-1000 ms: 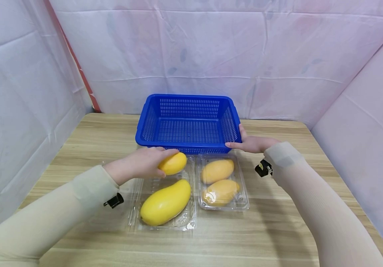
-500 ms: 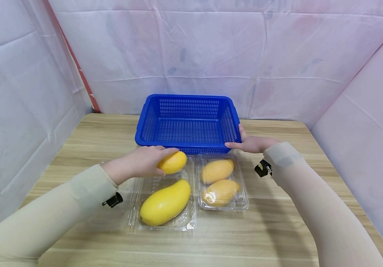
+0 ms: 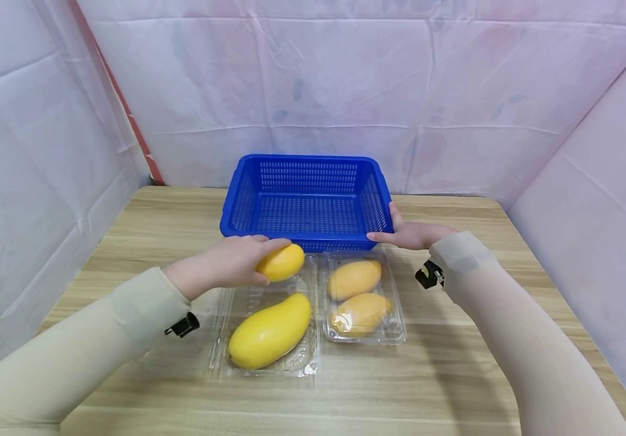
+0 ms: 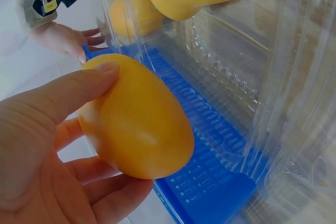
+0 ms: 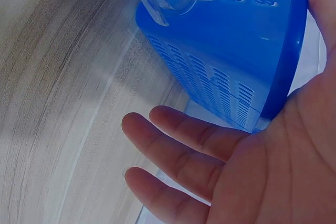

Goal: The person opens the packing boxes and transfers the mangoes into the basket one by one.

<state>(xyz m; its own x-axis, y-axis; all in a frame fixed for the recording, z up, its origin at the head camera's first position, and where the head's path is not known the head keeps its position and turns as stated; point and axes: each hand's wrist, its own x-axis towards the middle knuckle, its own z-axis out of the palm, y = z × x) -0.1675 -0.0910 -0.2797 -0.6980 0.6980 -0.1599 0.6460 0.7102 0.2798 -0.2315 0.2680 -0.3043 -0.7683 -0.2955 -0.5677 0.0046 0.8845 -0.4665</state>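
My left hand (image 3: 235,260) holds a small yellow-orange mango (image 4: 139,119), thumb on one side and fingers on the other, above the far end of an open clear plastic clamshell box (image 3: 313,357). A larger yellow mango (image 3: 270,332) lies in that box. At the near right corner of the blue plastic basket (image 3: 313,237) is my right hand (image 3: 416,235). Its thumb lies along the front rim and its palm is against the corner. In the right wrist view its other fingers (image 5: 178,161) extend loosely beside the basket's perforated side.
Right of the open box sits another clear plastic box (image 3: 397,330), with two orange mangoes (image 3: 361,315) inside. Both boxes lie just in front of the basket on the wooden table (image 3: 454,375). Pale cloth walls (image 3: 340,79) stand behind and at both sides.
My left hand has risen slightly with the small mango, shifting a little toward the basket. My right hand stays at the basket corner.
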